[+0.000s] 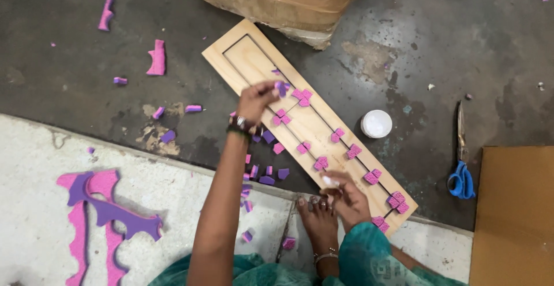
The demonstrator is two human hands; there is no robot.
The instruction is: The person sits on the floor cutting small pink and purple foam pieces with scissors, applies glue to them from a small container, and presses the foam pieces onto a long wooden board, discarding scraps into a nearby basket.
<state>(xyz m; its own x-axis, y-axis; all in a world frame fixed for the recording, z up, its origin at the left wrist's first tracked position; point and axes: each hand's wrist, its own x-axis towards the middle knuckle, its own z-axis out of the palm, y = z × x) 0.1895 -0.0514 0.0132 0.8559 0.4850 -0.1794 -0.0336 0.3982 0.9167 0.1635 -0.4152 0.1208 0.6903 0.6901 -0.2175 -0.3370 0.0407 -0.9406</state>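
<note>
Dark, stained concrete floor is filling the head view, and I am watching a long wooden board point(311, 125) lying on it, studded with small pink foam pieces. My left hand point(255, 102) is pinching a purple-pink foam piece point(281, 87) just above the board; my right hand point(345, 195) is closing around a small white tube point(329, 180), seemingly glue. Next, I judge, comes careful placement. A torn brown cardboard box point(283, 0) is sitting beyond the board, a white round lid point(376, 124) and blue-handled scissors point(461, 159) beside it.

A craft workshop floor: stained concrete point(86, 43) strewn with foam offcuts point(157, 58), scissors point(461, 159), cardboard box point(283, 0).
</note>
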